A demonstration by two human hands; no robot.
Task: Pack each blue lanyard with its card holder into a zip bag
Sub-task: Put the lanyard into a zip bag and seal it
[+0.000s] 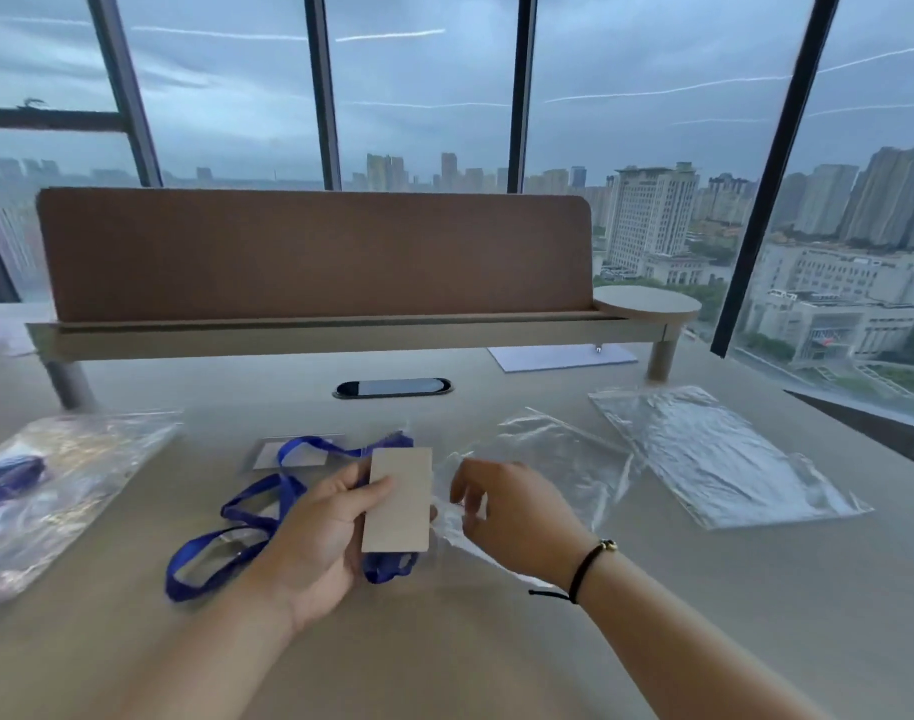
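Left hand (322,532) grips card holder (398,500) mid-desk, thumb on its face, lanyard (236,517) trailing left. Right hand (506,517) pinches zip bag (553,459) edge (fingers curled). Spare bag (714,454) near right edge.

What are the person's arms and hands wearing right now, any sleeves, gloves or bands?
Both forearms are bare, with no sleeves in view and no gloves. The left hand and its wrist carry nothing. The right hand has a thin black cord bracelet with a small gold-coloured bead at the wrist.
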